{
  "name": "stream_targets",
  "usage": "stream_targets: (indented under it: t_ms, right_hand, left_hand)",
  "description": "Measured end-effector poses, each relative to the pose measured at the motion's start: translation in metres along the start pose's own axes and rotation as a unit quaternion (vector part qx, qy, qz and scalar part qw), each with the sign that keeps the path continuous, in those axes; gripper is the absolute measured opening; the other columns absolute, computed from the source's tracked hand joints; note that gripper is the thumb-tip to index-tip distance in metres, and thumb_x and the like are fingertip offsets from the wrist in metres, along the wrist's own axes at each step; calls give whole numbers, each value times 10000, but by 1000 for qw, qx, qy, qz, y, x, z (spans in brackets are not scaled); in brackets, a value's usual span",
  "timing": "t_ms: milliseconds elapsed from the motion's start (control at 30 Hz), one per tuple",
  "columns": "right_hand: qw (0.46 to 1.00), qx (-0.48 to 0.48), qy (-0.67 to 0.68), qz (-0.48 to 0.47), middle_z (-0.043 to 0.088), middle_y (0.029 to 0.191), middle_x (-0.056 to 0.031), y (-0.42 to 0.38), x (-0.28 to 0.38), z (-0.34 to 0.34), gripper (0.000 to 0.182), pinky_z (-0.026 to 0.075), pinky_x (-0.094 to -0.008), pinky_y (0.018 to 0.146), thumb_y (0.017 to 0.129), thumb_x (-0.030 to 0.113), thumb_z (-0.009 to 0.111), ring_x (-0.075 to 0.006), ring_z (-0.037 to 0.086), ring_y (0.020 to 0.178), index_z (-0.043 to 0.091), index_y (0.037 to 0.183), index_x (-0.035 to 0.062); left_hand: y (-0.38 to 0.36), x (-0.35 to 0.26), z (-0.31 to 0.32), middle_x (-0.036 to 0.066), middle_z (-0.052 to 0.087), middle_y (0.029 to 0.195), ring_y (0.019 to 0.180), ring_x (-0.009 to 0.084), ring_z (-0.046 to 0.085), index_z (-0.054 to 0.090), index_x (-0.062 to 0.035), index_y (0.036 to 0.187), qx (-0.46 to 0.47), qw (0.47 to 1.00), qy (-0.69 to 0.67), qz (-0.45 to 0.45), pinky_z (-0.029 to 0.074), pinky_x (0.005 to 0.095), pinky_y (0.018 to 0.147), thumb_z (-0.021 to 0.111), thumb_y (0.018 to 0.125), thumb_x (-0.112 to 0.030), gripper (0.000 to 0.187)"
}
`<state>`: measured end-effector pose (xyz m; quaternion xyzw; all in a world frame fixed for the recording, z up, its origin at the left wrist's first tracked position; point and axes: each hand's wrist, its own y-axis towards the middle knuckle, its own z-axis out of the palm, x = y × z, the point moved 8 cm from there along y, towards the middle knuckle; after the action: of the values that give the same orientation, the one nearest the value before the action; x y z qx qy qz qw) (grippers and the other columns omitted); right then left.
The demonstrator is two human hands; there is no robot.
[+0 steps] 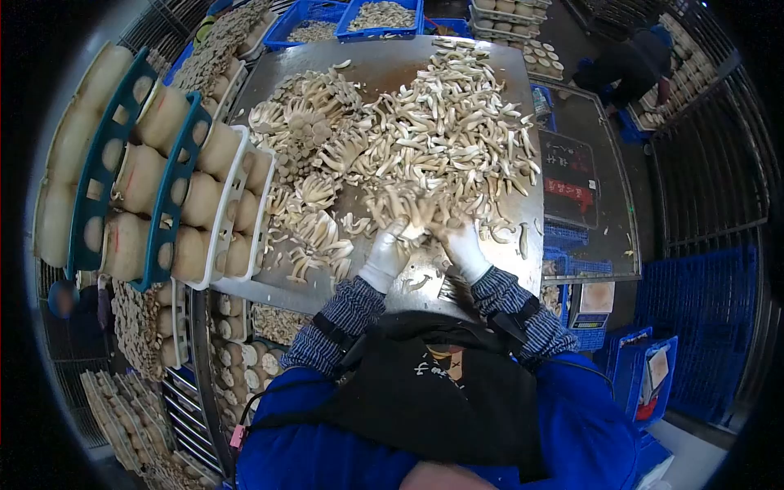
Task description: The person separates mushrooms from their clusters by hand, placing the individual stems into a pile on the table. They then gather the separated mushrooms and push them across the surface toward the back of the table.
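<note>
Closest of all is the black apron (449, 392) on the worker, its printed design partly lost in folds, with blue sleeves (282, 416) either side. Ahead stands a metal table (518, 269), shiny and bare along parts of its near edge, brownish toward the far end. Loose mushrooms (465, 122) heap across its middle and right; whole clumps (306, 122) sit left. Just beyond the near edge, a mushroom cluster (406, 208) is between two white-gloved hands. The left hand (387, 253) is clamped on its base; the right hand (461, 247) touches its other side, though I can't tell how tightly its fingers close.

Trays of bottles (135, 175) rise at the left, blue crates (380, 34) stand past the far end, and dark racks (710, 180) line the right wall. One co-worker (637, 61) bends over at the far right; another person (82, 306), at the left, is half lost in shadow.

Motion smears the cluster's caps, mushrooms cover the right fingertips, and the lettering on a dark board (572, 180) is too small to read. Black borders crop the room's edges.
</note>
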<state>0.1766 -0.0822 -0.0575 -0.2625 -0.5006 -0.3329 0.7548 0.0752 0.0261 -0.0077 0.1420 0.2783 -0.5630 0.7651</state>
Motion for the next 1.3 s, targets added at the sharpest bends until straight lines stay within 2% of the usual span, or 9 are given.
stream_targets:
  t_ms: [67,200,433,467,567,867,1133,1167,1300]
  right_hand:
    - [889,195,-410,-65,600,1078,-130,-17,27,37,358,533,-206,640,812,-111,507,-113,604,679,518,1163,-43]
    - [993,-31,93,69,608,1101,-154,-15,10,9,234,509,-207,498,838,-55,543,-128,612,670,520,1070,-50]
    - [983,140,-109,56,631,1134,-196,25,52,82,459,514,-321,879,859,70,634,-272,629,999,475,1261,-86]
    - [938,21,-343,-51,632,1049,-154,17,54,75,334,516,-291,797,844,-26,620,-196,623,923,522,1162,-47]
    - [997,27,-60,42,627,919,-74,6,38,74,206,470,-220,600,883,-6,583,-92,584,689,553,1086,-18]
    - [982,81,-10,173,635,815,-67,14,17,60,320,477,-241,549,879,174,671,-97,569,658,576,1086,-50]
    - [968,90,-152,177,676,875,-85,-1,15,67,318,497,-246,670,832,90,684,-115,614,796,598,1121,-11]
    - [978,91,-174,66,649,739,-52,-3,19,70,215,384,-201,358,905,66,610,-75,522,425,570,1101,-11]
    - [981,35,-73,178,666,766,-88,-15,28,61,208,412,-217,332,934,60,539,-116,531,383,573,1121,-25]
  left_hand:
    - [2,7,-30,91,585,1284,1104,257,590,500,-90,1321,-71,988,-138,-14,498,396,900,521,943,-235,405]
    - [-6,-10,-43,90,607,1245,1076,222,597,513,-52,1302,-126,976,-178,8,507,373,884,505,954,-217,385]
    - [6,-17,-65,68,596,1235,1076,201,598,436,-98,1357,-102,931,314,158,503,374,919,505,966,-224,417]
    - [-1,-15,-68,70,612,1192,1029,194,619,427,-97,1353,-176,967,169,77,521,374,890,524,964,-219,419]
    - [-2,-40,-48,98,593,1221,1061,211,602,556,-2,1249,-257,965,-45,40,498,349,907,553,959,-226,367]
    - [11,-16,-100,103,624,1150,1017,227,627,260,-117,1455,-224,972,-62,-26,539,369,836,663,885,-148,697]
    - [4,1,-99,55,649,1074,934,176,637,458,-51,1312,-229,970,72,-28,531,325,777,630,911,-164,451]
    - [2,4,-106,55,649,1074,934,176,637,458,-51,1312,-229,970,70,-28,531,325,777,630,911,-164,451]
    - [-3,-17,-100,88,623,1175,1020,183,622,468,-41,1334,-242,970,5,-6,487,373,901,639,901,-381,577]
